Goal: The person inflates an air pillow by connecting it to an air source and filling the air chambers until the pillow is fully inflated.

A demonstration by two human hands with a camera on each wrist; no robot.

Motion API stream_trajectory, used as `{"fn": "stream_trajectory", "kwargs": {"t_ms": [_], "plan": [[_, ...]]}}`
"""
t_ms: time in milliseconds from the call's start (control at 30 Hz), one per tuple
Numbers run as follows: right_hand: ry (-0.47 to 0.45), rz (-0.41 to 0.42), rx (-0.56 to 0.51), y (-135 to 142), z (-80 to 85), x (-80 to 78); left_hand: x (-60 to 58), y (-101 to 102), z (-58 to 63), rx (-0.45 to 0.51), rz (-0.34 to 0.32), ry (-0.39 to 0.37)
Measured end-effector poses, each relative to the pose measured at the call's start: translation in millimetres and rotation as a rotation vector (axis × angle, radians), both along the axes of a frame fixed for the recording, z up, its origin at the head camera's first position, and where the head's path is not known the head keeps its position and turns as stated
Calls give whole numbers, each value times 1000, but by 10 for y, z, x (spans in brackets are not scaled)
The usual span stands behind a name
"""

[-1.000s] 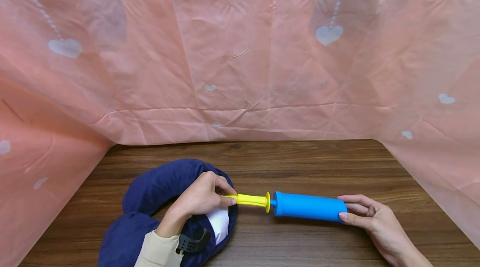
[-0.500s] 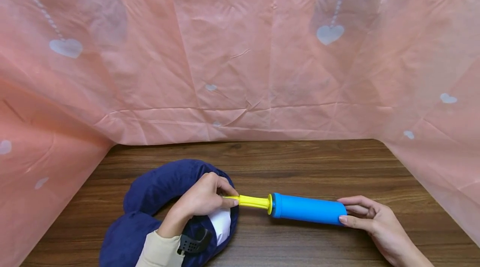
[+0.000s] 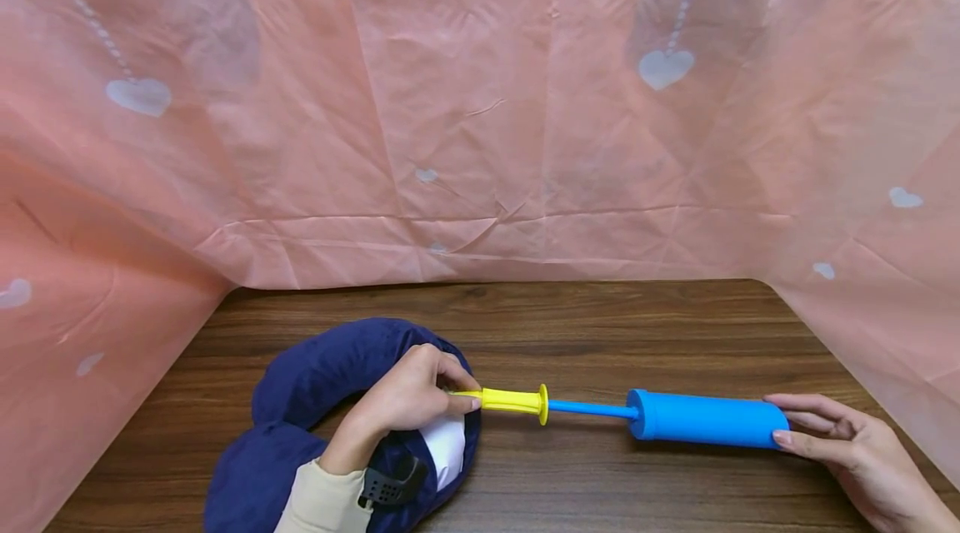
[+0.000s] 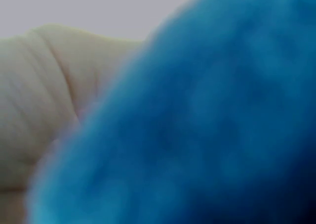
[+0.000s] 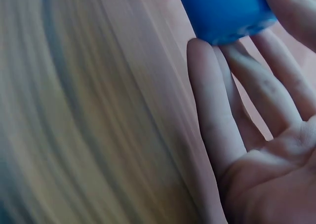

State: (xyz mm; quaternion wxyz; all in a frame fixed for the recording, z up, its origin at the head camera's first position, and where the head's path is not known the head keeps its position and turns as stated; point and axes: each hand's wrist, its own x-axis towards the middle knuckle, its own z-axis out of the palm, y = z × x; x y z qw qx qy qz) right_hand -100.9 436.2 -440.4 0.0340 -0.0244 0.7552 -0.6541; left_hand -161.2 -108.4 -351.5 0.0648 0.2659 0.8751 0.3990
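A hand pump with a blue barrel (image 3: 708, 418) and a yellow handle (image 3: 513, 401) lies lengthwise between my hands, its blue rod (image 3: 592, 409) drawn out. My left hand (image 3: 412, 391) pinches the handle's left end between thumb and fingers, above a navy neck pillow (image 3: 322, 366). At the barrel's right end, my right hand (image 3: 862, 450) grips the rim with thumb and fingertips; the right wrist view shows the fingers against the barrel's end (image 5: 232, 16). Blurred blue pillow fabric (image 4: 197, 110) covers most of the left wrist view. What lies under my left palm is hidden.
A white patch (image 3: 446, 450), perhaps a label, shows on the pillow beneath my left hand. Everything is on a dark wood table (image 3: 600, 316). Pink cloth (image 3: 465, 100) with pale hearts hangs at the back and both sides.
The barrel first slid left until it met the yellow handle. Now my right hand has pulled it right, exposing a long stretch of rod. My left hand stays nearly still.
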Motion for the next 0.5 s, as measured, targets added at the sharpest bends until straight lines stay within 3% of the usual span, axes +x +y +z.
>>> {"fn": "stream_trajectory", "kwargs": {"t_ms": [133, 233, 400, 500], "plan": [[45, 43, -40, 192, -33, 34, 3, 1, 4, -3, 1, -1], [27, 44, -46, 259, -37, 54, 5, 0, 5, -2, 1, -2], [-7, -4, -15, 254, -15, 73, 8, 4, 5, 4, 3, 1], [18, 12, -24, 233, -23, 52, 11, 6, 9, 7, 3, 6]]}}
